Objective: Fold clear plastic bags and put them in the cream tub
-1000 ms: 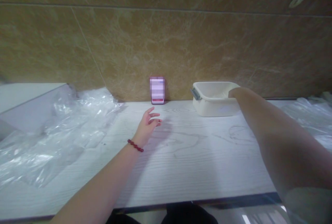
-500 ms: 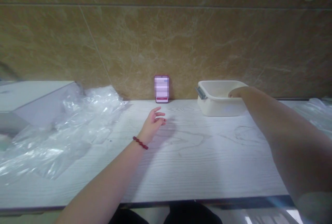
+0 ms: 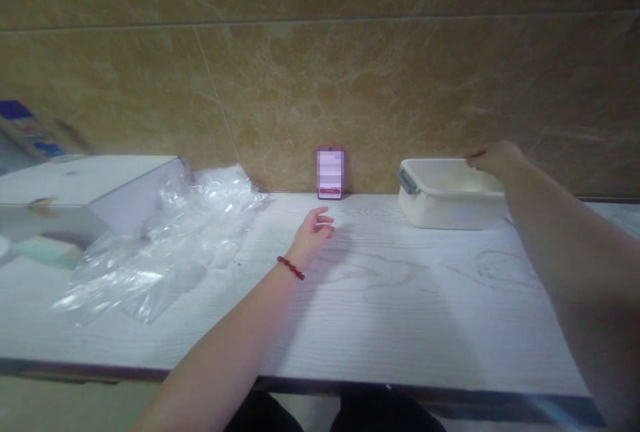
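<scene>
My left hand (image 3: 313,233), with a dark red bead bracelet (image 3: 291,267) at the wrist, hovers over the white wood-grain table (image 3: 380,312). Its fingers are loosely bent and apart, holding nothing. Nearest to it, a phone (image 3: 331,173) with a lit, blurred screen leans upright against the wall. On the right stands a white plastic bin (image 3: 445,211) with a grey handle clip (image 3: 409,181) on its left end. My right hand (image 3: 495,157) is over the bin's back right rim, fingers drawn together. Whatever they pinch, if anything, is hidden, as is much of the bin's inside.
Crumpled clear plastic (image 3: 200,232) covers part of the left side, against a white box (image 3: 100,182). Beyond that box is a package with a purple top (image 3: 17,111). A pale green item (image 3: 50,250) lies at far left. A tiled wall (image 3: 310,85) bounds the back.
My right hand has risen from inside the bin to its back rim. The left hand keeps its pose above the table. The view has shifted left.
</scene>
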`<state>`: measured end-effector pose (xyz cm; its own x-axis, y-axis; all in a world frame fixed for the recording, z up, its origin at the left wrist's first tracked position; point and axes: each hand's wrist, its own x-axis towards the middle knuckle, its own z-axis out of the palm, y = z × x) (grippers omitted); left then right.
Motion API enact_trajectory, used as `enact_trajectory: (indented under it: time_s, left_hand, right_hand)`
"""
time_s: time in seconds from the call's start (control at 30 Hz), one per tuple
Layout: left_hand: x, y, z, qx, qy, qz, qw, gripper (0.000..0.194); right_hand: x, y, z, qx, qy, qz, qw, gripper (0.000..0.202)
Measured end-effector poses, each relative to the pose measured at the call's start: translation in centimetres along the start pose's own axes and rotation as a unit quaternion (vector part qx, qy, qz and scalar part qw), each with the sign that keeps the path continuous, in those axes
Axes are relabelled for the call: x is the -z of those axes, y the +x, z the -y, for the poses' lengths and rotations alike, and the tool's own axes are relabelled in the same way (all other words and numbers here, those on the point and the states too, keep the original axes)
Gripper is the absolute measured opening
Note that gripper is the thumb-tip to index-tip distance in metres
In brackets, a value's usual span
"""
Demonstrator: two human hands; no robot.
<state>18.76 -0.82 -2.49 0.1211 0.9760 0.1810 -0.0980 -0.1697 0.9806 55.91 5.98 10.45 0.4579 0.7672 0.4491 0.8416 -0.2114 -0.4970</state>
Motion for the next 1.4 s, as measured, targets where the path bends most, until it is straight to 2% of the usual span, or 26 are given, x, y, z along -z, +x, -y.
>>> enact_trajectory:
  time_s: [0.07,0.13,0.2,0.3,0.37,0.43,0.5,0.57,0.6,0.7,0.77,0.8,0.87,0.9,0.93,1.0,1.17,1.27,1.4]
  left_hand:
    - [0.2,0.2,0.2,-0.001,0.01,-0.003,1.0,0.038]
    - [0.5,0.4,0.4,-0.004,0.025,-0.007,1.0,0.037]
    - [0.9,0.7,0.5,-0.02,0.054,-0.014,0.998,0.035]
    - [1.6,1.1,0.3,-0.056,0.11,-0.033,0.992,0.032]
    - [2.2,1.4,-0.2,-0.083,0.15,-0.05,0.984,0.03]
    - [3.2,1.7,-0.9,-0.11,0.197,-0.073,0.971,0.03]
    - [4.8,2.1,-1.8,-0.13,0.265,-0.101,0.95,0.029]
    - [7.3,2.4,-2.9,-0.14,0.37,-0.126,0.91,0.029]
    - [8.8,2.5,-3.5,-0.147,0.434,-0.139,0.878,0.03]
    - [14.1,2.3,-5.2,-0.127,0.627,-0.156,0.753,0.034]
    - [17.6,1.8,-6.2,-0.073,0.725,-0.145,0.67,0.039]
    - [19.2,1.6,-6.6,-0.053,0.76,-0.121,0.636,0.042]
    - [21.7,1.2,-7.1,-0.028,0.804,-0.091,0.587,0.042]
    - [22.7,1.1,-7.3,-0.021,0.814,-0.089,0.574,0.04]
    - [23.6,1.1,-7.4,-0.012,0.817,-0.089,0.57,0.033]
    - [24.8,1.5,-7.9,0.008,0.806,-0.114,0.58,0.025]
    - [26.6,3.2,-10.7,0.005,0.728,-0.216,0.651,0.036]
    - [26.6,3.8,-12.9,0.011,0.672,-0.245,0.699,0.037]
    - [24.8,3.6,-15.0,0.002,0.62,-0.276,0.734,0.044]
  right_hand:
    - [0.9,-1.9,1.9,0.03,-0.016,-0.027,0.999,0.017]
    - [1.4,-5.0,4.1,0.075,0.027,-0.059,0.995,0.021]
    - [1.2,-8.9,6.3,0.117,0.095,-0.049,0.987,0.019]
    - [-0.4,-14.6,9.0,0.104,0.181,0.054,0.976,0.015]
    - [-2.2,-17.5,10.3,0.112,0.196,0.136,0.965,0.014]
    - [-4.0,-19.5,11.2,0.109,0.206,0.181,0.955,0.011]
    - [-5.7,-21.0,11.6,0.108,0.218,0.2,0.949,0.01]
    - [-7.2,-21.9,11.6,0.097,0.232,0.192,0.949,0.012]
    - [-7.9,-22.2,11.4,0.092,0.243,0.184,0.948,0.014]
    - [-9.7,-22.5,10.5,0.087,0.272,0.175,0.942,0.016]
    - [-10.5,-22.5,10.0,0.093,0.28,0.182,0.938,0.016]
    - [-10.7,-22.4,9.9,0.095,0.28,0.185,0.937,0.016]
    - [-11.0,-22.4,9.7,0.098,0.277,0.19,0.937,0.015]
    - [-11.1,-22.4,9.7,0.1,0.276,0.192,0.937,0.015]
    - [-11.1,-22.4,9.7,0.103,0.276,0.193,0.936,0.014]
    - [-11.0,-22.6,9.7,0.109,0.277,0.196,0.935,0.014]
    - [-10.6,-22.8,9.8,0.098,0.268,0.198,0.938,0.015]
    - [-10.5,-22.8,9.8,0.095,0.256,0.192,0.943,0.015]
    - [-10.6,-23.0,9.9,0.1,0.26,0.195,0.94,0.015]
